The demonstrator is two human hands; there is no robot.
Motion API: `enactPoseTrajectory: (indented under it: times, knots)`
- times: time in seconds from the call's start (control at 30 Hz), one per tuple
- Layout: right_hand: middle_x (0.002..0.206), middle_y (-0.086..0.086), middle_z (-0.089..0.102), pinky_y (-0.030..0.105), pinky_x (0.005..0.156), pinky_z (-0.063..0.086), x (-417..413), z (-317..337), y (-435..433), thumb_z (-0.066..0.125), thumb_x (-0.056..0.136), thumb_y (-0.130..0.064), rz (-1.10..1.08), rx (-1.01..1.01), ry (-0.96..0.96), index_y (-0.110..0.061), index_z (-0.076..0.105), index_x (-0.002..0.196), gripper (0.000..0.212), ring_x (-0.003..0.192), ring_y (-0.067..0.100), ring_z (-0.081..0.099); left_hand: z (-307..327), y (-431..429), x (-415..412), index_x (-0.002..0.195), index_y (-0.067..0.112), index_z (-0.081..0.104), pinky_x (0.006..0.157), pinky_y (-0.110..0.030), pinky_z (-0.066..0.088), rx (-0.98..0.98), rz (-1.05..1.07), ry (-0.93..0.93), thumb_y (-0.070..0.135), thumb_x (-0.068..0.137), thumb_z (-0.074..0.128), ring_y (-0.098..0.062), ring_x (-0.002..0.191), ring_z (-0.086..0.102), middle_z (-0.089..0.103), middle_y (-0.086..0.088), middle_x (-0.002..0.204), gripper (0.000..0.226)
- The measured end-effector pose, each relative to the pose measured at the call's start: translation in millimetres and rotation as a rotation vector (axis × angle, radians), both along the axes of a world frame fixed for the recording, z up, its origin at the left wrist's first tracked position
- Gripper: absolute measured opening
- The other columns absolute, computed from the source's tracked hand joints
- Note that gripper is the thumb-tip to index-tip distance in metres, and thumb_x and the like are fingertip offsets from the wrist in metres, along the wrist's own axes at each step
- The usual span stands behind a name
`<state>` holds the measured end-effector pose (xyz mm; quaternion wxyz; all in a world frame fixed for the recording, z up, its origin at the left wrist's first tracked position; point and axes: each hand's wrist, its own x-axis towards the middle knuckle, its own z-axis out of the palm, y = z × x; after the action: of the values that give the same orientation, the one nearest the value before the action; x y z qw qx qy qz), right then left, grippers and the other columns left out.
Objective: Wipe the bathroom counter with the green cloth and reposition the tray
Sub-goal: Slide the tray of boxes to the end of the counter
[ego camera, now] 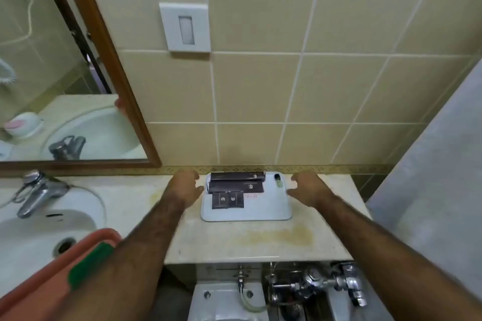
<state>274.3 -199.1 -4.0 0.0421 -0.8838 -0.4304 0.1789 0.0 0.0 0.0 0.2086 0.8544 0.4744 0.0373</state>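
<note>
The white tray [263,210] sits on the beige surface [234,240] against the tiled wall, carrying dark boxes [236,184] at its 10 o'clock corner and a small bottle [278,180] toward 1 o'clock. The left hand [186,187] hovers at the tray's 9 o'clock edge, fingers spread, gripping nothing; the right hand [310,190] is at its 3 o'clock edge, likewise spread and empty. The green cloth [90,264] lies at 7 o'clock on an orange basin [39,292] beside the sink [34,232].

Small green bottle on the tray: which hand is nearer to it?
Right. The right hand is just beside the small green bottle; the left hand is across the tray, past the dark boxes.
</note>
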Motion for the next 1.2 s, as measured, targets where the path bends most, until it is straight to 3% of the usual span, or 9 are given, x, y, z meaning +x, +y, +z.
enactPoseTrajectory:
  times: [0.23,0.43,0.67,0.9,1.07,1.2]
  knots:
    - [0.132,0.01,0.069,0.03,0.105,0.044,21.4,-83.9,-4.5,0.069,0.093,-0.036,-0.254,0.042,0.161,-0.007,0.07,0.125,0.044,0.124,0.027,0.061,-81.3,-17.3,3.1,0.106,0.007,0.075,0.089,-0.032,0.051,-0.126,0.252,0.139,0.032,0.09,0.07,-0.03,0.106,0.067,0.074,-0.011,0.111,0.03]
    - [0.103,0.011,0.078,0.029,0.081,0.051,31.1,-103.6,16.7,0.08,0.084,-0.025,-0.318,0.111,0.212,-0.005,0.08,0.097,0.023,0.095,0.027,0.07,-96.0,-20.8,13.9,0.107,0.004,0.074,0.086,-0.031,0.052,-0.124,0.33,0.165,0.025,0.091,0.07,-0.029,0.099,0.068,0.074,-0.013,0.107,0.026]
    - [0.098,0.014,0.077,0.034,0.083,0.057,27.5,-102.6,16.7,0.071,0.083,-0.01,-0.363,0.176,0.179,-0.002,0.079,0.091,0.014,0.096,0.032,0.069,-98.7,-21.0,16.4,0.098,0.003,0.075,0.082,-0.033,0.053,-0.097,0.358,0.14,0.021,0.09,0.069,-0.03,0.093,0.069,0.075,-0.014,0.098,0.021]
    - [0.094,0.012,0.078,0.034,0.085,0.057,45.2,-71.8,-45.4,0.077,0.083,-0.015,-0.542,0.257,0.279,-0.003,0.079,0.09,0.014,0.092,0.029,0.071,-76.2,-41.9,48.8,0.093,0.006,0.076,0.077,-0.029,0.051,-0.054,0.252,0.066,0.022,0.09,0.069,-0.025,0.083,0.067,0.077,-0.011,0.09,0.017]
    - [0.063,0.008,0.076,0.04,0.078,0.062,42.9,-60.9,-139.3,0.078,0.073,-0.012,-0.782,0.388,0.424,-0.005,0.074,0.061,0.015,0.072,0.028,0.076,-60.6,-66.2,110.3,0.096,0.008,0.076,0.082,-0.031,0.053,0.01,0.058,0.092,0.019,0.091,0.063,-0.031,0.094,0.068,0.075,-0.012,0.099,0.018]
    - [0.055,0.003,0.073,0.049,0.079,0.065,33.4,-73.1,-212.5,0.08,0.074,-0.013,-1.012,0.517,0.544,-0.006,0.072,0.054,0.022,0.062,0.025,0.072,-59.0,-93.6,172.4,0.098,0.009,0.075,0.083,-0.033,0.052,0.062,-0.131,0.093,0.016,0.091,0.059,-0.033,0.099,0.067,0.074,-0.013,0.102,0.019]
